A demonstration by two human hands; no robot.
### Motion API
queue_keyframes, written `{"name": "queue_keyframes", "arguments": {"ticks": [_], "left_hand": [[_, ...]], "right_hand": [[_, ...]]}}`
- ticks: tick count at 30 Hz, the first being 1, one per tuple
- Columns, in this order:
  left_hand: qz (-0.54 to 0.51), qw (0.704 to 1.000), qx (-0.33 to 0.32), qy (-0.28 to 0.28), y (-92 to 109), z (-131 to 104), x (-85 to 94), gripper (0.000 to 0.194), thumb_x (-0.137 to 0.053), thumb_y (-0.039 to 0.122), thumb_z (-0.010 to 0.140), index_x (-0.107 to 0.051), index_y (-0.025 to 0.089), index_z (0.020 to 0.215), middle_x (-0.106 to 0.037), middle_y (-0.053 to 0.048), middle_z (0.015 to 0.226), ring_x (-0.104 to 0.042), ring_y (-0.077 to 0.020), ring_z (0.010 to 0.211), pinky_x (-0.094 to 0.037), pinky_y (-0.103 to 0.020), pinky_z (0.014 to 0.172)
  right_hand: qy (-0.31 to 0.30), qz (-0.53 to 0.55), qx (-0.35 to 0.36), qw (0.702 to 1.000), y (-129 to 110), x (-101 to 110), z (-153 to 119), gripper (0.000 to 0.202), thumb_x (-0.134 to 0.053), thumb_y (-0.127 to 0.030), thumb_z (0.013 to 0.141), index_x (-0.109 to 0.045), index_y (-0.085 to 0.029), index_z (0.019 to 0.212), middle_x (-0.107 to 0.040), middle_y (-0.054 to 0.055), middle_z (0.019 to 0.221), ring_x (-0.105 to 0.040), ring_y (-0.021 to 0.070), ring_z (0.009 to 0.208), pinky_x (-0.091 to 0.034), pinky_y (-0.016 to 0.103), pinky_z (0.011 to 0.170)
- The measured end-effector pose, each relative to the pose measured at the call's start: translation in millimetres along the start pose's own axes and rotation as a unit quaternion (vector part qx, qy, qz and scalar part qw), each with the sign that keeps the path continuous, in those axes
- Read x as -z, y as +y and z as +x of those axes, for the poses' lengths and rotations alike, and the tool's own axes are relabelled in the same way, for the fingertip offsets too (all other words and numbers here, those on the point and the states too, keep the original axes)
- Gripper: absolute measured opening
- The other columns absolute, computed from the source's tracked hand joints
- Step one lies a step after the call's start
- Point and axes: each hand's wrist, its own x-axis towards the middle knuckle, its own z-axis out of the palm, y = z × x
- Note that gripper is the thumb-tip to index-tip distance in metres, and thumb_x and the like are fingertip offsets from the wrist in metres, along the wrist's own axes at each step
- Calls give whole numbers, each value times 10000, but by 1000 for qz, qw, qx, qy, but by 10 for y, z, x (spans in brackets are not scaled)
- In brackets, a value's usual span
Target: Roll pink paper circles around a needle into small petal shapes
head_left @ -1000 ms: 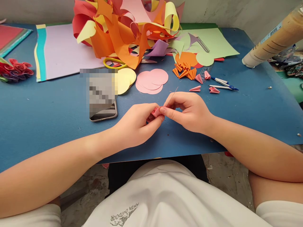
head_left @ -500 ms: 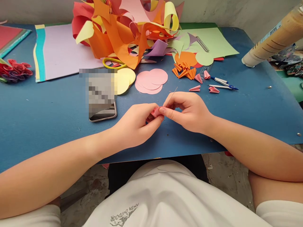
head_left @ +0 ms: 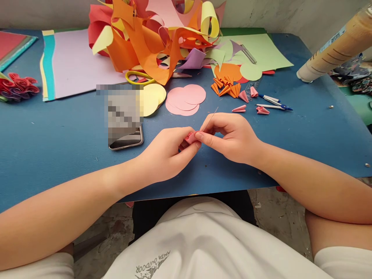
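Between my two hands, low over the front of the blue table, is a small pink rolled paper piece [head_left: 190, 137] with curled ends. My left hand [head_left: 171, 153] is closed round it from the left, thumb and fingers pinching it. From the other side, the thumb and forefinger of my right hand [head_left: 229, 135] press on its right end. A thin needle-like stick [head_left: 211, 117] rises from the right fingers, slanting up to the right. Parts of the paper piece are hidden by the fingers. Beyond my hands lie pink paper circles [head_left: 186, 100].
Yellow circles [head_left: 152, 99] lie beside a phone [head_left: 128, 139]. Orange paper cones [head_left: 225, 86], pink rolled pieces [head_left: 263, 110] and a compass [head_left: 274, 106] are at right. Behind are a scrap heap [head_left: 151, 38] and yellow-handled scissors [head_left: 136, 82]. A bottle [head_left: 334, 44] stands far right.
Hardly anything differs. Both hands keep the same grip on the pink paper piece, and the view has shifted very slightly.
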Motion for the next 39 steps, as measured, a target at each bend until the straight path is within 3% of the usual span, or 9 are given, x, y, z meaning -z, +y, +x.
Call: {"name": "queue_keyframes", "arguments": {"ticks": [11,18,23,28,33,39], "left_hand": [[6,1000,-1,4,8,6,-7,268,-539,244,968,-477,205,710,-522,36,654,-432,-117,607,-347,-288,581],[-13,1000,13,7,-18,1,3,286,-522,311,1007,-520,204,741,-636,0,710,-591,-151,666,-418,-286,606],[-24,999,25,6,-18,0,14,264,-550,312,998,-564,203,757,-697,-23,755,-627,-166,692,-472,-292,630],[-99,993,70,0,-29,13,22,242,-568,333,985,-594,191,791,-674,-23,779,-628,-168,724,-518,-303,667],[-200,974,103,-6,-15,30,17,190,-631,315,957,-639,169,836,-641,-7,799,-614,-139,745,-549,-285,723],[-309,943,126,-14,35,52,25,97,-676,231,914,-688,163,846,-629,11,754,-596,-105,714,-519,-219,673]], "right_hand": [[0,4,-7,1000,-3,9,-8,322,-796,-456,924,-731,-161,814,-750,59,808,-651,164,703,-514,297,632],[3,-4,7,1000,1,8,0,297,-778,-432,948,-743,-154,849,-740,48,800,-646,155,716,-522,282,650],[7,-11,13,1000,-8,14,5,302,-780,-445,944,-747,-165,836,-734,40,774,-625,148,691,-507,274,631],[16,-15,1,1000,-2,10,6,282,-777,-437,945,-757,-170,858,-740,44,785,-623,152,695,-500,277,620],[11,24,15,1000,26,14,1,121,-748,-275,950,-762,-164,906,-745,51,814,-650,159,730,-537,281,647],[1,77,52,996,53,20,4,89,-737,-246,945,-765,-167,914,-735,54,823,-663,156,719,-568,281,633]]}}
